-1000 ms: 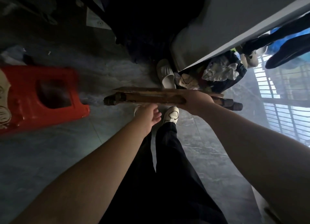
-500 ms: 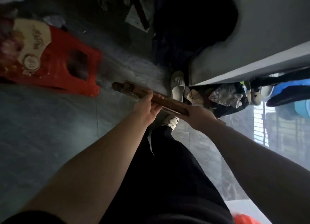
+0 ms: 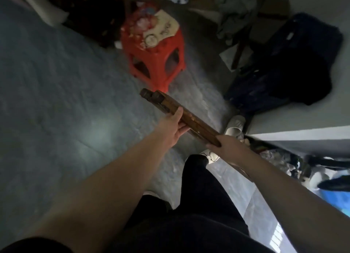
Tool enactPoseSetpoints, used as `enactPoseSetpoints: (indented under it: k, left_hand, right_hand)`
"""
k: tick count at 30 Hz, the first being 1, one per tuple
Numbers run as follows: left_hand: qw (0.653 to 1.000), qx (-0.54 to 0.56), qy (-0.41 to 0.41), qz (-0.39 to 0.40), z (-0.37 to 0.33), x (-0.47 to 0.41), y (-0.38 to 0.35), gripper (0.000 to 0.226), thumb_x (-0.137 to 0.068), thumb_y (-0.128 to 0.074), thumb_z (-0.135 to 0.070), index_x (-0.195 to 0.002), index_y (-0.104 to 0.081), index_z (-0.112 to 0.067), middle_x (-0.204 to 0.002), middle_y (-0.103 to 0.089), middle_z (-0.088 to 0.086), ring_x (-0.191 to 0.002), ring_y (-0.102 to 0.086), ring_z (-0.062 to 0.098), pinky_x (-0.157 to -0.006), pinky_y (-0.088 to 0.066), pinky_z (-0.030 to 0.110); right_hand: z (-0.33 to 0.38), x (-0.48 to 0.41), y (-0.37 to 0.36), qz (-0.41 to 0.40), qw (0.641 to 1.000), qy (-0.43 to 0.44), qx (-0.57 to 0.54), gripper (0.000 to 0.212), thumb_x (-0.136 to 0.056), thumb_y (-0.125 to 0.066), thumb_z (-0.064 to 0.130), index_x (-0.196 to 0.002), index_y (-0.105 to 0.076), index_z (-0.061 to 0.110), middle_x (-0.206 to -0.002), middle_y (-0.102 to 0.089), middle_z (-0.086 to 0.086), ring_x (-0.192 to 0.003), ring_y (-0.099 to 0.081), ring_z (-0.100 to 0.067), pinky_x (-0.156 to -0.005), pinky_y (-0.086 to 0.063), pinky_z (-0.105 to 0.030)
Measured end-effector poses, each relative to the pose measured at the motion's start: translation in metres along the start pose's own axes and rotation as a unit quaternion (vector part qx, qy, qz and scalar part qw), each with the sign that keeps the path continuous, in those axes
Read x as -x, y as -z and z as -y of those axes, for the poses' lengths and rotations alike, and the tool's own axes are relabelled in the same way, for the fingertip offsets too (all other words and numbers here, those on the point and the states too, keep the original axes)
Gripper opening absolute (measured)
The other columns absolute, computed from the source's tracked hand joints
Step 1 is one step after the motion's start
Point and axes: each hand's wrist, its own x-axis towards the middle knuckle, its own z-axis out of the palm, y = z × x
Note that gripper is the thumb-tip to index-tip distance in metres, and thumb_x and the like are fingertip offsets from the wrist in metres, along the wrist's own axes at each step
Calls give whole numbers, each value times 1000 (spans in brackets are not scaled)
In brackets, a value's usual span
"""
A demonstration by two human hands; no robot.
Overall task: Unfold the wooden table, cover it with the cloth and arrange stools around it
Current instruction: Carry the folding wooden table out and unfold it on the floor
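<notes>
The folded wooden table (image 3: 170,108) is seen edge-on as a dark brown slab held above the grey floor, slanting from upper left to lower right. My left hand (image 3: 173,124) grips it from below near its middle, thumb on top. My right hand (image 3: 226,145) holds its near end. A red plastic stool (image 3: 161,63) stands upright just beyond the table's far end, with a patterned cloth or paper (image 3: 159,29) lying on its seat.
A dark suitcase (image 3: 295,67) and a pile of clothes (image 3: 238,12) stand at the back right. A white slipper (image 3: 234,125) lies by a grey wall corner (image 3: 295,139). My black trouser leg and white shoe (image 3: 212,156) are below the table.
The view has swung left, so the red stool now sits at centre top. The folded table has turned further with its far end toward the stool; both hands keep their hold.
</notes>
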Motion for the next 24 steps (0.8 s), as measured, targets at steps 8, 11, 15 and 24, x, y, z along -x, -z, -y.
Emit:
enactPoseSetpoints:
  k: [8, 11, 15, 24]
  left_hand:
    - [986, 116, -93, -80, -58, 121, 175, 18, -100, -57, -23, -99, -59, -6, -94, -70, 13, -93, -70, 26, -69, -61, 37]
    - [974, 150, -115, -124, -82, 170, 243, 25, -100, -58, -24, -108, -62, -1, -110, -70, 17, -102, -69, 29, -84, -59, 42]
    - [953, 187, -147, -190, -97, 222, 329, 25, -101, -55, -27, -109, -60, -3, -113, -70, 16, -105, -69, 27, -83, -59, 39]
    - [883, 252, -234, -320, -112, 267, 501, 21, -101, -55, -21, -108, -61, -1, -103, -68, 12, -102, -69, 22, -87, -56, 39]
  right_hand:
    - [185, 28, -73, 31, 989, 111, 94, 25, -96, -55, 48, -94, -61, 24, -86, -63, 3, -83, -60, -18, -68, -41, -30]
    - [259, 33, -101, 54, 979, 159, 113, 19, -96, -56, 45, -92, -61, 27, -82, -60, 6, -82, -59, -16, -69, -38, -28]
    - [344, 36, -153, 109, 963, 204, 136, 24, -97, -56, 44, -99, -65, 21, -86, -61, 2, -86, -61, -18, -68, -37, -25]
    - [493, 9, -297, 214, 934, 259, 119, 33, -97, -55, 45, -102, -68, 15, -93, -70, -7, -88, -66, -26, -75, -52, -33]
